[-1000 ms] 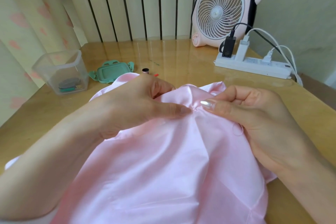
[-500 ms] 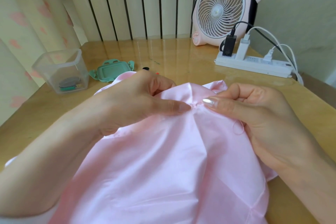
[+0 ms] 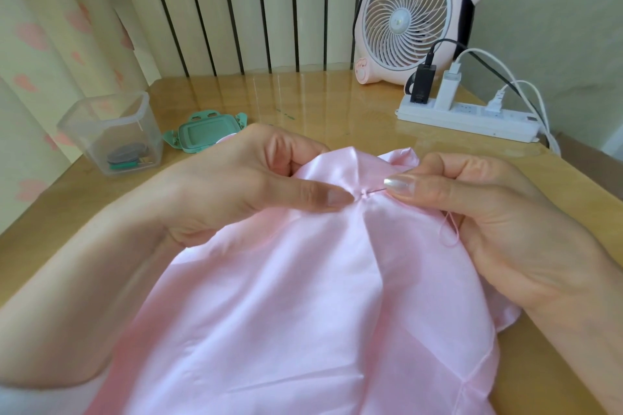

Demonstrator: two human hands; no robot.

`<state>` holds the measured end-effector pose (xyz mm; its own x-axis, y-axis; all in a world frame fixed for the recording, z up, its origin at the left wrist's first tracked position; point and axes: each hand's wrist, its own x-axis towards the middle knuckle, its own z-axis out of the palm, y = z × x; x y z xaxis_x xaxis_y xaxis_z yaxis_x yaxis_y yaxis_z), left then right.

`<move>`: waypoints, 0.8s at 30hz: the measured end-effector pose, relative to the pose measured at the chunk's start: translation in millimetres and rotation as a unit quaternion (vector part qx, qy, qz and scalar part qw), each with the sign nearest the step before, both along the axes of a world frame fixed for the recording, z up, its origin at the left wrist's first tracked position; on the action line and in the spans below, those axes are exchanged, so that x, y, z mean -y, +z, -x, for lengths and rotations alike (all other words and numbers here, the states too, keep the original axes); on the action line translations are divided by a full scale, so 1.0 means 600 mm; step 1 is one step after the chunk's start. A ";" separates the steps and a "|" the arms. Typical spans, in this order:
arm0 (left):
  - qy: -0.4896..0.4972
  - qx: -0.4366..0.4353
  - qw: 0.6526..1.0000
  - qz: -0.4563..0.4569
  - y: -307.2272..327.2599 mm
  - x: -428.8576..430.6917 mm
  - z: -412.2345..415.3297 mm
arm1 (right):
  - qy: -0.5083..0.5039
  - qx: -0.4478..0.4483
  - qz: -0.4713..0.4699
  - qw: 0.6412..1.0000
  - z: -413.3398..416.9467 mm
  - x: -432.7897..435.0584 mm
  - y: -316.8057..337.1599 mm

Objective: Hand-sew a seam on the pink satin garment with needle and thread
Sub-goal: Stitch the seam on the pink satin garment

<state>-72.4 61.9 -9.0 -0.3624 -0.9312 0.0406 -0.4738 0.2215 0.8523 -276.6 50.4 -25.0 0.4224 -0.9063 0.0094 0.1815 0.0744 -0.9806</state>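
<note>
The glossy pink satin garment (image 3: 303,313) lies bunched on the wooden table (image 3: 337,104), left hand (image 3: 242,189) pinching its fold, right hand (image 3: 488,212) pinching what looks like a thin metal needle (image 3: 374,193), whose tip could prick the left fingertip just beside it if pushed hard.

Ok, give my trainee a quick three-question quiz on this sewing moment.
1. True or false: the left hand pinches the garment beside the needle.
2. Which hand's fingers hold the needle?
3. What lies beside the clear box? A) green lid B) scissors C) cup

Key: 1 true; 2 the right hand; 3 A.
</note>
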 end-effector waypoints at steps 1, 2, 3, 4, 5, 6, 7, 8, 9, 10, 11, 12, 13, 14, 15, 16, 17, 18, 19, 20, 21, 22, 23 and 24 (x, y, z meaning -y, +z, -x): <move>-0.001 0.001 1.000 0.002 0.000 0.000 0.000 | 0.007 0.008 0.000 1.000 0.000 -0.001 0.001; -0.003 0.001 1.000 0.005 0.000 0.000 0.001 | 0.012 0.014 0.000 1.000 0.000 -0.001 0.002; -0.004 0.000 1.000 0.008 0.000 0.000 0.001 | 0.014 0.018 -0.001 1.000 0.000 -0.001 0.002; -0.005 0.000 1.000 0.010 0.000 0.000 0.001 | 0.017 0.023 -0.005 1.000 -0.001 -0.002 0.004; -0.005 0.002 1.000 0.013 0.000 0.001 0.001 | 0.018 0.030 -0.011 0.999 -0.002 -0.003 0.005; -0.006 0.005 1.000 0.016 0.000 0.001 0.001 | 0.020 0.037 -0.015 0.999 -0.003 -0.004 0.007; -0.005 0.007 1.000 0.017 0.000 0.001 0.001 | 0.022 0.044 -0.016 0.999 -0.003 -0.004 0.008; -0.004 0.007 1.000 0.016 0.000 0.002 0.000 | 0.025 0.048 -0.015 0.998 -0.003 -0.005 0.010; -0.002 0.007 1.000 0.014 0.000 0.002 -0.001 | 0.028 0.052 -0.014 0.998 -0.003 -0.005 0.010; -0.002 0.008 1.000 0.013 0.000 0.002 -0.001 | 0.033 0.056 -0.015 0.998 -0.003 -0.005 0.009; 0.000 0.008 1.000 0.010 0.000 0.002 -0.002 | 0.036 0.061 -0.018 0.997 -0.002 -0.004 0.008; 0.001 0.008 1.000 0.007 -0.001 0.002 -0.002 | 0.037 0.063 -0.022 0.997 -0.002 -0.003 0.008; 0.002 0.006 1.000 0.006 -0.001 0.002 -0.003 | 0.038 0.059 -0.024 0.997 -0.001 -0.003 0.007; 0.004 0.003 1.000 0.006 -0.001 0.001 -0.003 | 0.040 0.051 -0.024 0.998 -0.001 -0.002 0.006; 0.005 0.001 1.000 0.006 -0.001 0.001 -0.003 | 0.043 0.045 -0.023 0.998 -0.001 -0.001 0.005; 0.005 0.000 1.000 0.005 -0.001 0.001 -0.003 | 0.047 0.043 -0.021 0.998 -0.002 -0.001 0.005; 0.004 -0.001 1.000 0.004 -0.002 0.000 -0.004 | 0.050 0.047 -0.022 0.997 -0.001 -0.001 0.005; 0.003 -0.001 1.000 0.002 -0.002 0.000 -0.004 | 0.050 0.055 -0.025 0.997 -0.001 -0.001 0.005; 0.003 -0.001 1.000 0.001 -0.002 0.000 -0.004 | 0.049 0.064 -0.030 0.996 -0.001 -0.001 0.005; 0.005 -0.002 1.000 0.000 -0.002 0.000 -0.004 | 0.048 0.070 -0.032 0.996 -0.001 -0.001 0.005; 0.007 -0.003 1.000 -0.002 -0.002 0.000 -0.004 | 0.050 0.073 -0.031 0.996 0.000 0.000 0.005; 0.007 -0.003 1.000 -0.003 -0.002 0.001 -0.004 | 0.051 0.071 -0.028 0.996 0.000 0.001 0.004; 0.007 -0.002 1.000 -0.003 -0.003 0.001 -0.005 | 0.052 0.067 -0.024 0.996 0.001 0.003 0.002; 0.006 -0.004 1.000 -0.002 -0.004 0.002 -0.004 | 0.056 0.065 -0.020 0.996 0.001 0.004 0.002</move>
